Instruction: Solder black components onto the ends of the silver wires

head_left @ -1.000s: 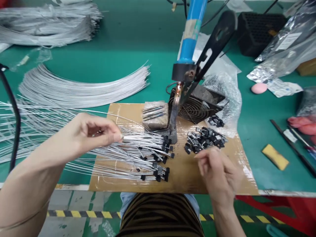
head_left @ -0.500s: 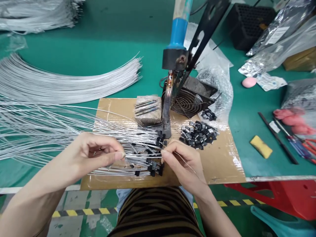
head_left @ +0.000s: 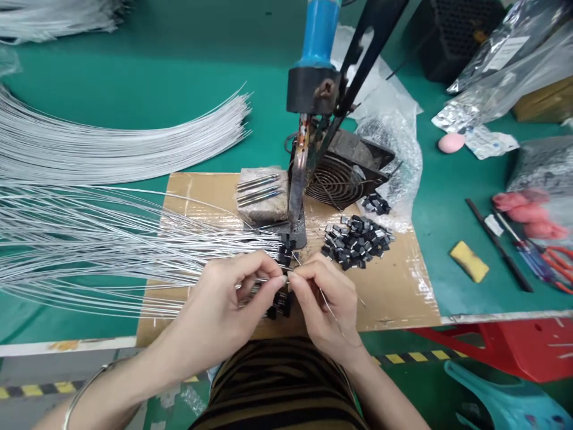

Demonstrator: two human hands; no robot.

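Note:
My left hand (head_left: 242, 292) is closed in a pinch, its thumb and forefinger on the end of a grey wire, mostly hidden by the fingers. Touching it almost tip to tip, my right hand (head_left: 324, 298) pinches too; a thin strand of solder wire (head_left: 330, 312) runs out through its fingers. Just above them stands a soldering iron (head_left: 298, 179) with a blue handle, tip pointing down in a black stand. Under and beside the left hand lie many grey wires (head_left: 188, 239) with small black connectors (head_left: 285, 248) on their ends.
Loose black connectors (head_left: 358, 242) are heaped on the cardboard (head_left: 394, 298). Behind are a black fan (head_left: 344, 179) and a pale block (head_left: 262, 206) bearing metal rods. A thick wire bundle (head_left: 134, 152) lies at left; a yellow sponge (head_left: 469, 261) and orange-handled pliers (head_left: 557, 269) at right.
My left hand has slid right along the wire until its fingertips meet those of my right hand. The right hand stays over nearly the same spot. The view has shifted slightly.

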